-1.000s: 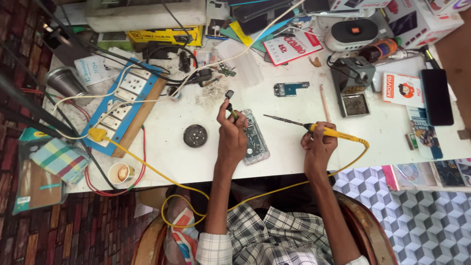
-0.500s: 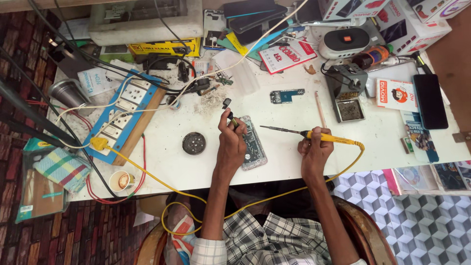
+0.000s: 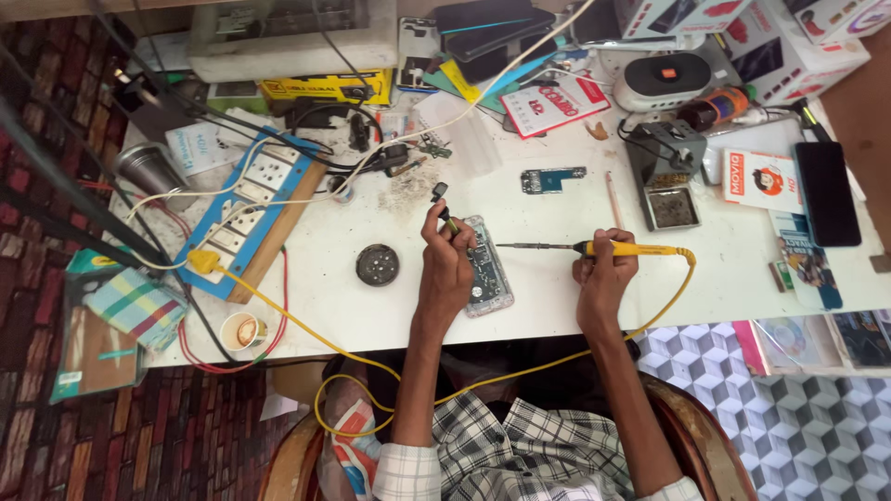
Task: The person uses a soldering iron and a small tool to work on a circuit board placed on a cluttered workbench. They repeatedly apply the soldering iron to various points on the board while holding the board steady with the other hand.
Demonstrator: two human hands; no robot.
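An opened phone with its circuit board showing lies flat on the white table. My left hand rests on its left side and grips a thin dark tool, likely tweezers, that points up and away. My right hand holds a yellow-handled soldering iron. Its metal tip points left and stops just right of the phone's top edge. A yellow cable runs from the iron down off the table edge.
A blue switchboard on wood lies at the left, a round black tin beside my left hand. A small blue circuit board and a metal iron stand sit farther back. Boxes, cables and a black phone crowd the back and right.
The view has shifted slightly. Both hands stay on the phone and the iron, and the iron's tip holds near the phone's upper right.
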